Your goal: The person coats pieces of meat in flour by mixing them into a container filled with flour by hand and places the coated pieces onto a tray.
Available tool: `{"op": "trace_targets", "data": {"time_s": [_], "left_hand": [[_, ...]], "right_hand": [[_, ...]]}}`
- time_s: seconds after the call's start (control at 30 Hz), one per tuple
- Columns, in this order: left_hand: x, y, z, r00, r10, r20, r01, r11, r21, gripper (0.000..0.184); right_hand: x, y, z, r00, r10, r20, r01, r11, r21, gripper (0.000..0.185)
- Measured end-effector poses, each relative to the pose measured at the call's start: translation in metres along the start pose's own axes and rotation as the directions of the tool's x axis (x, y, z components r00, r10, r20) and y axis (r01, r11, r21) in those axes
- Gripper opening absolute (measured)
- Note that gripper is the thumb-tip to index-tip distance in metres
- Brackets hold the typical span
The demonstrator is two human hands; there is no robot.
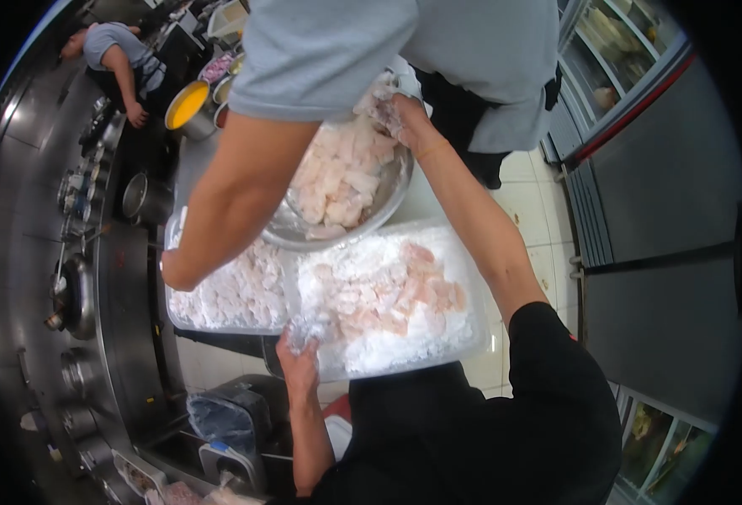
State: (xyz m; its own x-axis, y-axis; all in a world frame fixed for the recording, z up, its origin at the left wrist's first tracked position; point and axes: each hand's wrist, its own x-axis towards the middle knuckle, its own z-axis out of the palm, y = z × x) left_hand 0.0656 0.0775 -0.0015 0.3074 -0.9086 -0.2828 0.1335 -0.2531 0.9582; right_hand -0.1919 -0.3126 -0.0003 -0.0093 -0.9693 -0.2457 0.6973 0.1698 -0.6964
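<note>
My left hand (301, 343), in a clear plastic glove, closes on the near left edge of a white tray (482, 332). White powder fills this tray, with raw pinkish pieces of fish or meat (409, 290) lying across its middle. My right arm stretches forward along the right side. At its end my gloved right hand (398, 116) is at the far right rim of a large metal bowl (400, 181); its fingers blur into the glove and pale pieces there. Similar raw pieces (337, 177) are heaped in the bowl.
A person in a grey shirt (329, 50) stands opposite, one arm over a second tray of coated pieces (232, 290). Another person (123, 63) bends at the far left. A pot of yellow liquid (188, 105), a steel counter (123, 295), a lined bin (228, 417) and refrigerators (657, 194) surround us.
</note>
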Motion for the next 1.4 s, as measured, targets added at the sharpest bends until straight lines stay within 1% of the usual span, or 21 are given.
{"op": "trace_targets", "data": {"time_s": [0.03,0.13,0.2,0.23,0.3,0.37,0.4,0.43,0.47,0.5,0.6,0.67,0.77,0.8,0.87,0.97,1.0,1.07,1.1,1.2,1.4], "left_hand": [[0.0,0.002,0.001,1.0,0.018,0.002,-0.018,1.0,0.004,0.044],[-0.003,0.004,-0.003,0.994,0.105,-0.031,-0.094,0.965,0.247,0.042],[-0.005,0.008,-0.002,0.981,0.161,-0.106,-0.095,0.884,0.459,0.046],[-0.005,0.011,0.0,0.973,0.186,-0.136,-0.081,0.829,0.553,0.049],[-0.002,0.012,0.002,0.977,0.201,-0.071,-0.111,0.762,0.638,0.056],[0.003,0.008,0.01,0.971,0.237,0.029,-0.185,0.673,0.716,0.064],[0.005,0.006,0.014,0.96,0.261,0.103,-0.246,0.612,0.751,0.068],[0.007,0.006,0.021,0.972,0.201,0.125,-0.227,0.641,0.734,0.07],[0.011,0.007,0.029,0.977,0.147,0.153,-0.213,0.665,0.716,0.071],[0.016,0.01,0.036,0.977,0.098,0.189,-0.204,0.685,0.699,0.073],[0.035,-0.009,0.043,0.982,0.039,0.187,-0.155,0.735,0.66,0.074],[0.051,-0.026,0.044,0.974,0.006,0.227,-0.136,0.817,0.561,0.073],[0.059,-0.032,0.051,0.953,-0.079,0.292,-0.015,0.952,0.305,0.068],[0.062,-0.031,0.056,0.942,-0.1,0.32,0.037,0.98,0.196,0.066],[0.065,-0.027,0.063,0.927,-0.139,0.349,0.104,0.988,0.118,0.065],[0.06,-0.017,0.07,0.943,-0.169,0.287,0.152,0.985,0.081,0.064],[0.057,-0.011,0.071,0.952,-0.18,0.247,0.164,0.983,0.085,0.063],[0.059,0.001,0.061,0.95,-0.071,0.303,0.062,0.997,0.04,0.061],[0.058,0.005,0.054,0.945,-0.018,0.328,0.014,1.0,0.016,0.061],[0.053,0.014,0.042,0.953,0.042,0.3,-0.086,0.987,0.133,0.061],[0.046,0.002,0.019,0.978,-0.021,0.208,-0.032,0.968,0.248,0.06]], "right_hand": [[0.018,-0.004,0.01,1.0,0.013,-0.012,-0.012,0.999,0.047,0.024],[0.04,-0.023,0.029,0.999,0.051,-0.003,-0.051,0.993,-0.109,0.021],[0.033,-0.028,0.018,0.995,-0.099,-0.016,0.093,0.97,-0.223,0.023],[0.012,-0.036,0.012,0.994,-0.104,-0.031,0.083,0.913,-0.399,0.026],[-0.068,-0.04,-0.004,0.93,-0.277,0.24,0.337,0.905,-0.26,0.031],[-0.14,-0.037,-0.018,0.965,-0.241,0.103,0.259,0.829,-0.496,0.036],[-0.179,-0.032,-0.03,0.982,-0.155,0.11,0.189,0.76,-0.621,0.033],[-0.215,-0.025,-0.036,0.993,-0.069,0.097,0.119,0.671,-0.732,0.025],[-0.241,-0.012,-0.049,0.983,-0.024,0.183,0.172,0.48,-0.86,0.031],[-0.259,0.007,-0.067,0.966,0.031,0.256,0.238,0.27,-0.933,0.04],[-0.283,0.059,-0.097,0.98,0.134,0.146,0.144,0.022,-0.989,0.082],[-0.285,0.075,-0.067,0.988,0.146,0.046,0.067,-0.147,-0.987,0.098],[-0.282,0.096,-0.061,0.973,0.185,0.141,0.129,0.076,-0.989,0.107],[-0.279,0.1,-0.061,0.975,0.173,0.138,0.133,0.042,-0.99,0.106],[-0.276,0.105,-0.061,0.978,0.158,0.137,0.144,-0.039,-0.989,0.104],[-0.283,0.088,-0.048,0.972,0.142,0.185,0.107,0.434,-0.894,0.088],[-0.281,0.085,-0.047,0.96,0.151,0.235,0.129,0.508,-0.852,0.081],[-0.276,0.08,-0.046,0.93,0.165,0.327,0.149,0.645,-0.749,0.066],[-0.28,0.074,-0.04,0.924,0.113,0.364,0.185,0.702,-0.688,0.048],[-0.276,0.063,-0.044,0.948,0.198,0.251,0.128,0.484,-0.866,0.043],[-0.278,0.051,-0.086,0.946,0.126,0.298,0.26,0.249,-0.933,0.048]]}}
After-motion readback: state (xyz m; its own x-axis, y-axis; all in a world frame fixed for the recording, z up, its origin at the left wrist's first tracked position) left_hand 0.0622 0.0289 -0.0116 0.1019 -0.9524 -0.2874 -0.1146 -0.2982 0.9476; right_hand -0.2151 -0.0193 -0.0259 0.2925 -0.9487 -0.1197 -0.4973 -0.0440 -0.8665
